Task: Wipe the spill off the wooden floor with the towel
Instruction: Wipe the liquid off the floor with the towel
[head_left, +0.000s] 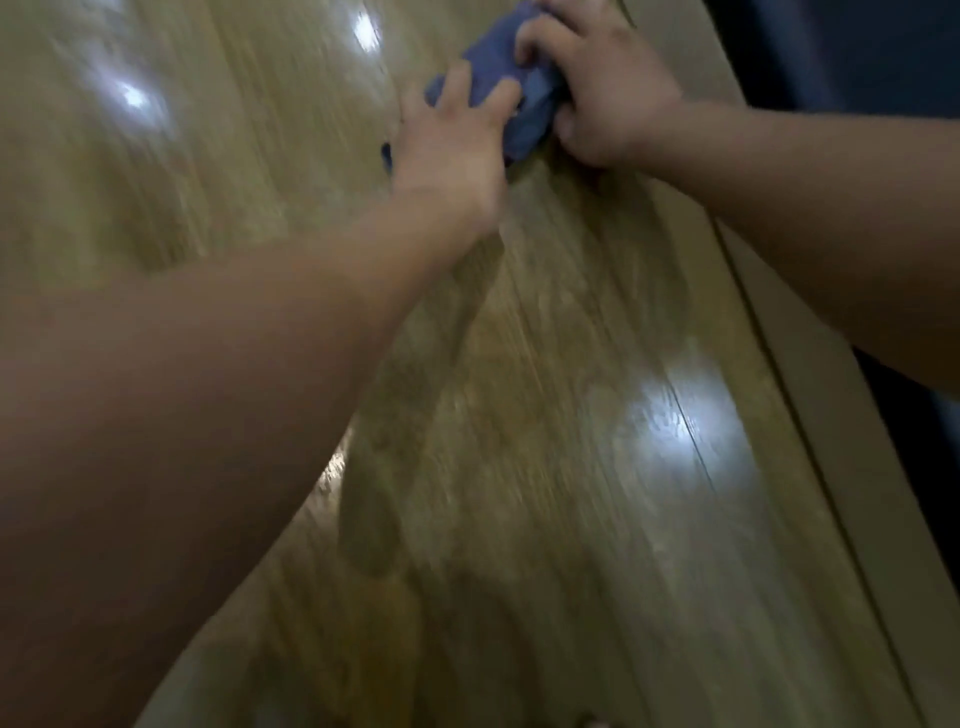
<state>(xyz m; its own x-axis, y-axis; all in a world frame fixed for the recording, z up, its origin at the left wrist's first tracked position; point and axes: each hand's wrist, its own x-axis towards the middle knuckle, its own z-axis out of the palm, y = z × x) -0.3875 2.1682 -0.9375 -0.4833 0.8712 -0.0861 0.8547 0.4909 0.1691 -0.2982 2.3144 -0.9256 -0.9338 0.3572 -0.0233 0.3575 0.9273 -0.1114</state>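
1. The blue towel is sitting bunched into a wad on the wooden floor, far from the camera at the top centre of the view, close to the floor's right-hand edge.
2. The left hand is covering the wad's near-left side, with its fingers bent over the cloth and gripping it. A small dark bit of cloth is peeking out to the left of the palm.
3. The right hand is clutching the wad's right side, with its fingers curled into the folds and its thumb underneath, near the floor.
4. Both forearms are reaching in from the lower left and from the right, meeting at the towel.
5. The spill: the whole frame is smearing with blur, so I cannot tell wet from dry.
6. Edges: a pale strip is running diagonally along the right side of the boards, just beside the right hand. A dark area is lying beyond it.
7. Room: bare boards are opening to the left of the towel and towards the camera. Bright glare patches are showing on the boards.
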